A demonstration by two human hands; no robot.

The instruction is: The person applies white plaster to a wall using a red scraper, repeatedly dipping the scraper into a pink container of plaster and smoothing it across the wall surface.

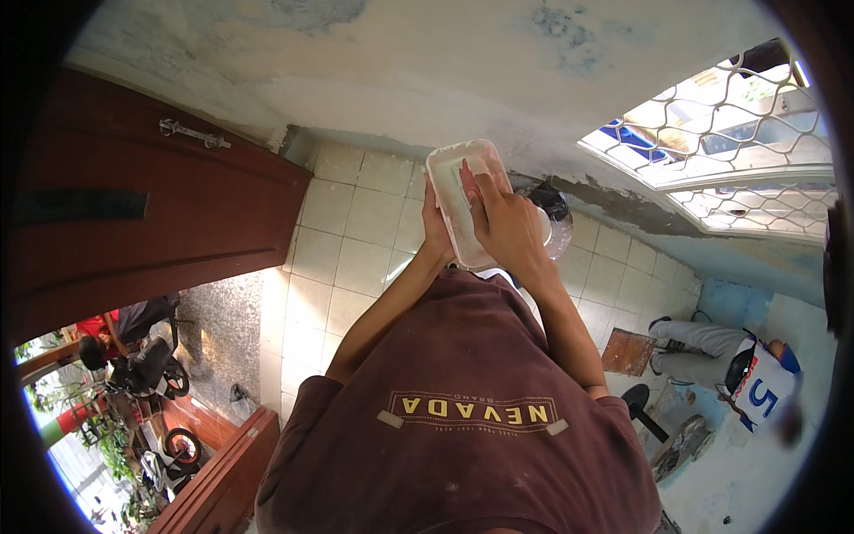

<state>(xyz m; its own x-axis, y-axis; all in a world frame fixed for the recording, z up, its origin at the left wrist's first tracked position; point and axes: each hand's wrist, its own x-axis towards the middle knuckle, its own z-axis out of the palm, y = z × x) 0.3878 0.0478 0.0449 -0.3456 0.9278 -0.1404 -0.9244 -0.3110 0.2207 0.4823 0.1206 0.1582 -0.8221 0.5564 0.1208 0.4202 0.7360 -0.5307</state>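
1. White tub (452,191): rectangular, rounded corners, at upper centre of frame, just above the shirt hem. Long sides run up the frame, top end leaning slightly left. Pale smears on the inner walls.
2. Left hand (436,227): on the tub's left side, gripping it. Fingers wrap against the outer wall; their tips are partly hidden, so spacing cannot be told.
3. Right hand (511,227): enters over the tub's right side, back of hand up. Fingers bent, reaching inside, touching a pinkish-red piece (467,171). Whether they pinch it, cannot tell.
4. Just right of the right hand: black plastic (553,200) and a translucent round container (560,238), partly covered by the hand.
5. Centre to lower centre: wearer's maroon shirt (445,356), yellow lettering on it.
6. Pale square floor tiles (356,209) lie behind the arms. Patchy pale wall (400,71) across the top.
7. Upper left: red-brown door (133,178) with a metal bolt (194,134). Upper right: window grille (738,133), wavy bars.
8. Lower right: co-worker (765,392), white-and-blue top, grey trousers; brown board (628,351) near the feet.
9. Lower left: person in red (98,329) beside a motorbike (142,369), outdoors.
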